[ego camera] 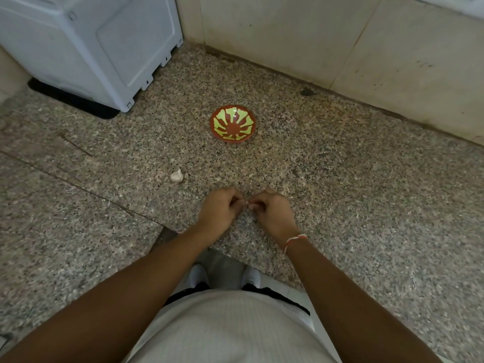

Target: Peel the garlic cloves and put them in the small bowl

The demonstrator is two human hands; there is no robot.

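Hands: left hand (218,209) and right hand (272,210) meet fingertip to fingertip over the near part of the bench, both with fingers curled inward.
Left hand: its fingers and thumb are bent and pinch a small pale piece, the garlic clove (247,204), at the point where the two hands touch.
Right hand: its fingers are curled onto the same clove from the other side; only a sliver of the clove shows between the fingertips, so its skin cannot be judged.
Wrist: a red and white thread band (294,239) circles the right wrist.
Garlic bulb: a whitish garlic bulb (176,176) lies on the bench to the left of the hands and a little beyond them, apart from both hands.
Small bowl: a small bowl (233,123), reddish brown with a yellow-green pattern inside, stands upright on the bench beyond the hands, well apart from them and from the bulb; nothing shows inside it.
Bench: a speckled stone bench (340,179) carries the bowl and the bulb.
Back left: a pale grey plastic appliance (104,43) stands on a black mat (70,100) in the far left corner.
Wall: beige tiles (301,35) rise behind the bench.
Person: a light ribbed shirt (230,328) fills the bottom of the view between two bare forearms.
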